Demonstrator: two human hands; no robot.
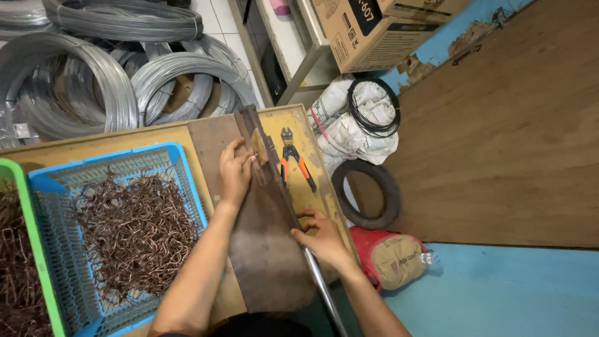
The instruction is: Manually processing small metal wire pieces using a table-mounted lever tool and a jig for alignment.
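Right hand (pixel 321 240) pinches the stiff steel lever (pixel 324 290) at five o'clock. Left hand (pixel 235 171), fingers pressed flat, steadies the heavy-looking metal jig (pixel 259 150) at twelve; the lever's bare shaft looks best to grip.

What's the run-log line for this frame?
left hand: pressing on bending jig | right hand: on metal lever | cutters: idle on bench | blue basket: bent wire
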